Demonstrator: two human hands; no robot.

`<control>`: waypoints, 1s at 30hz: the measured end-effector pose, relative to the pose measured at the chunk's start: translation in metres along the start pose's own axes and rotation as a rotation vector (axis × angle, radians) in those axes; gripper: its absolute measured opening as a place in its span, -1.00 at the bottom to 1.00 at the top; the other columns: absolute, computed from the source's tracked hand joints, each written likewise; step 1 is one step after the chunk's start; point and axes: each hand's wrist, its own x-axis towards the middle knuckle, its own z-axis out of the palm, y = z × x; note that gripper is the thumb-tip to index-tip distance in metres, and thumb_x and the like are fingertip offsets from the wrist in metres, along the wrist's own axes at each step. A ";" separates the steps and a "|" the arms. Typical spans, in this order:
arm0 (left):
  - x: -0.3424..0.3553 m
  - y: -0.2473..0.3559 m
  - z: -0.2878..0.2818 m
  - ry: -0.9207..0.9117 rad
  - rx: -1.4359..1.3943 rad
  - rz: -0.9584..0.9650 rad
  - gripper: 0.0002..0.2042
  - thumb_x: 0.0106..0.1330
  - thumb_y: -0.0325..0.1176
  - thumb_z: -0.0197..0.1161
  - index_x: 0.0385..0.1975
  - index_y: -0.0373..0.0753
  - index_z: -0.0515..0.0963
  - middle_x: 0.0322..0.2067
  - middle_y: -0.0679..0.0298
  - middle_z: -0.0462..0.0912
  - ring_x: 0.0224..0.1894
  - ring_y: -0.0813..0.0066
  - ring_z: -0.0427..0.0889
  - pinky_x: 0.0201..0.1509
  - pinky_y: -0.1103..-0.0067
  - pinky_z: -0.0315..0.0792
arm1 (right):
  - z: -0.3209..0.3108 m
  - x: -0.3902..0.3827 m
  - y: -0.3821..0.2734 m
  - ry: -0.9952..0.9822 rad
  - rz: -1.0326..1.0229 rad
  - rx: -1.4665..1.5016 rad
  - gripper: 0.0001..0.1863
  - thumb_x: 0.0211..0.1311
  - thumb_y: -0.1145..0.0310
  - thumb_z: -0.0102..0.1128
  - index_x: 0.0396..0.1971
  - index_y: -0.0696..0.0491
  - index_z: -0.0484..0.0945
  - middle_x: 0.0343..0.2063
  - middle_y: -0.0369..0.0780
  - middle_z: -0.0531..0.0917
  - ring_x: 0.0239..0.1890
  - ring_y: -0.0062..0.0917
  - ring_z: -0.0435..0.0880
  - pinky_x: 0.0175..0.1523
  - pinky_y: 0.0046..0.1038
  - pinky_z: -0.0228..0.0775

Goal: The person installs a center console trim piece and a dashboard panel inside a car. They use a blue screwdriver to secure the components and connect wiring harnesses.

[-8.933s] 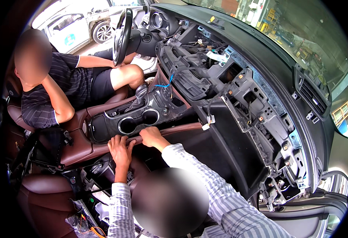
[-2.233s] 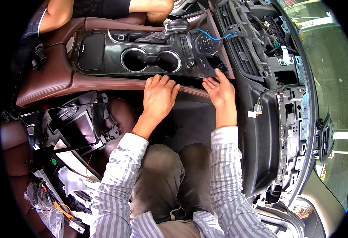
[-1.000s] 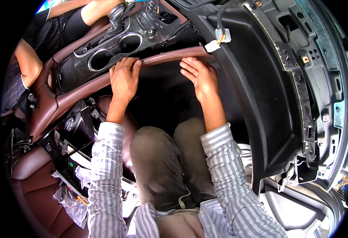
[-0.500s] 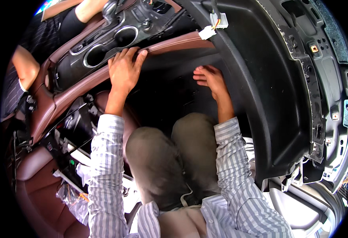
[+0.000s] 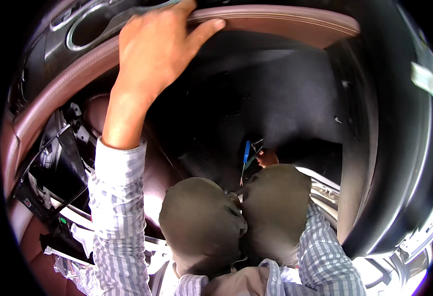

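My left hand (image 5: 157,49) rests on the maroon stitched trim (image 5: 275,16) along the centre console, with its thumb stretched out along the edge. The other fingers reach over the trim, partly hidden, and hold no loose thing. Low in the dark footwell, my right hand (image 5: 268,159) shows beyond my right knee, which covers much of it. Beside its fingers is a blue-handled tool with a thin shaft (image 5: 247,150), tilted, along with other slim dark tools. Whether the right fingers grip any of these cannot be made out.
A black dashboard panel (image 5: 399,148) curves along the right side. Cup holders (image 5: 90,27) sit in the console at the upper left. Exposed brackets and wires (image 5: 58,163) lie left of my left arm, above a clear plastic bag (image 5: 75,274). A pale connector (image 5: 424,79) hangs at the right.
My right hand has dropped from above the footwell to beside my right knee. My left hand stays on the console trim. The view has shifted lower and closer, and the blue-handled tool now shows.
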 end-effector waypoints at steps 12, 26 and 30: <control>0.005 -0.006 -0.001 0.026 -0.103 0.041 -0.61 0.25 0.02 0.36 -0.33 -0.24 0.60 -0.44 0.11 0.67 -0.31 0.05 0.67 -0.23 0.24 0.47 | 0.007 -0.042 -0.015 0.436 -0.467 -0.750 -0.51 0.19 0.04 0.32 0.03 0.02 0.53 -0.11 -0.06 0.67 -0.07 -0.14 0.68 -0.07 -0.09 0.55; 0.009 0.007 -0.011 -0.077 -0.126 -0.017 -0.62 0.25 -0.04 0.39 -0.23 -0.27 0.60 -0.35 0.17 0.67 -0.25 0.14 0.61 -0.12 0.32 0.39 | 0.036 -0.043 -0.065 -0.021 -0.355 -0.621 -0.45 0.33 -0.01 0.16 0.23 -0.08 0.39 -0.05 -0.06 0.70 -0.23 -0.21 0.76 -0.17 -0.12 0.60; 0.010 0.012 -0.013 -0.118 -0.075 -0.028 -0.60 0.27 -0.03 0.37 -0.18 -0.27 0.60 -0.28 0.18 0.66 -0.19 0.16 0.60 -0.03 0.32 0.36 | 0.031 -0.045 -0.062 -0.042 -0.331 -0.581 -0.48 0.34 0.02 0.15 0.21 -0.05 0.41 -0.07 -0.07 0.71 -0.26 -0.22 0.76 -0.18 -0.14 0.61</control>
